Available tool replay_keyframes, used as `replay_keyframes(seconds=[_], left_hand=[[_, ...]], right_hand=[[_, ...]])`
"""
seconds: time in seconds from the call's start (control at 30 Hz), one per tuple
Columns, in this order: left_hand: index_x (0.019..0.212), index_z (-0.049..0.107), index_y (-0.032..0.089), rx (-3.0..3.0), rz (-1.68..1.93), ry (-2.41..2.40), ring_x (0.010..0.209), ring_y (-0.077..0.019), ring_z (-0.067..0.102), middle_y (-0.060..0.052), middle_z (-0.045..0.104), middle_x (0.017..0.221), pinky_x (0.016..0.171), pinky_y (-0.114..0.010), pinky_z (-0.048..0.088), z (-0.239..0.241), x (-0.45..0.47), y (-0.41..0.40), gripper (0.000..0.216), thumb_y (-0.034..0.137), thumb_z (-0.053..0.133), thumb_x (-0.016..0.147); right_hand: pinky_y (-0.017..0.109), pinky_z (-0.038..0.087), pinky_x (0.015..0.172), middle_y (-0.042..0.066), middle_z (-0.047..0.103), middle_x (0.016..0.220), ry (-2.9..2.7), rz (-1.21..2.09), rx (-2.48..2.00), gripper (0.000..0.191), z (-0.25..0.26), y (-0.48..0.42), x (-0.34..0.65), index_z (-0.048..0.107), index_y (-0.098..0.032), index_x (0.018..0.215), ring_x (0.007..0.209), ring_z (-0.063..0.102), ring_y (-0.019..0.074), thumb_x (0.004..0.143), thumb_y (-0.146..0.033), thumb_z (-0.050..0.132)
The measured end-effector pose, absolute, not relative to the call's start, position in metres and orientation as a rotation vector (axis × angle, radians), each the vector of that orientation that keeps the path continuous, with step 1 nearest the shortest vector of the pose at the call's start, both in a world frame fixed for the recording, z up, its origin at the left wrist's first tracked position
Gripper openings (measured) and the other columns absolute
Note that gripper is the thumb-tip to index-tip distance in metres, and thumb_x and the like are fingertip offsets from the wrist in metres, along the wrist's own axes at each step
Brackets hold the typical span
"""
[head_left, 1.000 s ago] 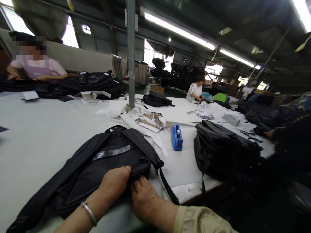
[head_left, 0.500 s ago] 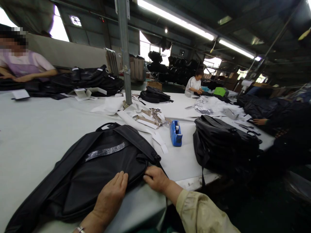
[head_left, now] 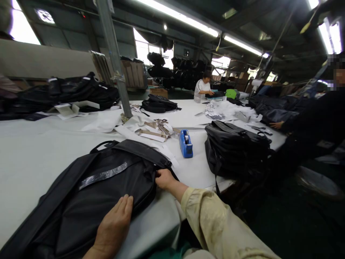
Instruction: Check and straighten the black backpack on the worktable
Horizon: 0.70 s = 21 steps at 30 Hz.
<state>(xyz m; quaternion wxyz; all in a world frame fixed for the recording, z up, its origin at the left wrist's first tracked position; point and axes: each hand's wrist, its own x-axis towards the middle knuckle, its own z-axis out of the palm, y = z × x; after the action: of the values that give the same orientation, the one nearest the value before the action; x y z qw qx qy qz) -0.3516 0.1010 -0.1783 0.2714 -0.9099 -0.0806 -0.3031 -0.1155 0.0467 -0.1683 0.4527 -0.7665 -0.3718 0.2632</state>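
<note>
The tape dispenser (head_left: 185, 144) is standing on the counter (head_left: 24, 154). Before the dispenser, to its left, a backpack (head_left: 105, 194) is lying; to its right a stack of bags (head_left: 237, 151) is sitting. Paper scraps (head_left: 153, 131) are lying just left of and behind the dispenser. Farther behind it, a post (head_left: 115, 64) is rising to the left, and plastic wrapping (head_left: 228, 109) is lying to the right.

Tube lights (head_left: 179, 17) and windows (head_left: 23, 27) glare — ceiling (head_left: 242, 30) and floor (head_left: 283, 216) sink into shadow.
</note>
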Motion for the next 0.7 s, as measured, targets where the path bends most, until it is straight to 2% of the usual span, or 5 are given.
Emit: replay_keyframes(seconds=[0.13,0.3,0.4,0.6,0.7], left_hand=[[0.114,0.06,-0.004,-2.467,-0.803,-0.204,0.099,-0.0324,0.07,-0.029,0.068,0.112,0.082,-0.042,0.058,-0.181,-0.353,0.104,0.033,-0.003,0.04,0.087],[0.118,0.058,-0.002,-2.474,-0.799,-0.241,0.104,-0.0314,0.068,-0.027,0.067,0.117,0.088,-0.041,0.056,-0.186,-0.355,0.105,0.035,-0.004,0.043,0.087],[0.116,0.061,0.0,-2.474,-0.806,-0.244,0.104,-0.0301,0.069,-0.025,0.069,0.116,0.089,-0.04,0.056,-0.187,-0.353,0.106,0.034,-0.003,0.041,0.088],[0.113,0.067,0.0,-2.543,-0.746,-0.327,0.105,-0.0316,0.069,-0.025,0.07,0.116,0.088,-0.04,0.059,-0.185,-0.354,0.097,0.041,-0.003,0.038,0.085],[0.116,0.067,0.002,-2.639,-0.684,-0.427,0.108,-0.0315,0.068,-0.025,0.069,0.118,0.092,-0.042,0.058,-0.184,-0.352,0.088,0.043,-0.003,0.037,0.085]], right_hand=[[0.026,0.046,0.062,0.006,0.074,0.07,-0.926,0.662,-1.924,0.018,-0.161,0.053,-0.113,0.075,-0.013,0.072,0.066,0.065,0.0186,0.065,-0.008,0.059],[0.029,0.046,0.085,0.009,0.076,0.093,-0.915,0.575,-1.883,0.015,-0.153,0.052,-0.116,0.071,-0.017,0.074,0.093,0.066,0.0208,0.069,-0.01,0.059],[0.033,0.047,0.091,0.011,0.075,0.092,-0.82,0.633,-1.885,0.008,-0.154,0.046,-0.114,0.064,-0.017,0.066,0.098,0.066,0.0234,0.069,-0.011,0.06],[0.036,0.058,0.058,0.006,0.065,0.063,-0.627,1.073,-1.787,0.028,-0.145,0.036,-0.128,0.059,-0.016,0.076,0.059,0.067,0.0203,0.088,-0.038,0.047],[0.036,0.057,0.048,0.009,0.066,0.068,-0.527,1.227,-1.714,0.042,-0.137,0.034,-0.141,0.058,-0.013,0.082,0.055,0.065,0.0212,0.083,-0.055,0.056]])
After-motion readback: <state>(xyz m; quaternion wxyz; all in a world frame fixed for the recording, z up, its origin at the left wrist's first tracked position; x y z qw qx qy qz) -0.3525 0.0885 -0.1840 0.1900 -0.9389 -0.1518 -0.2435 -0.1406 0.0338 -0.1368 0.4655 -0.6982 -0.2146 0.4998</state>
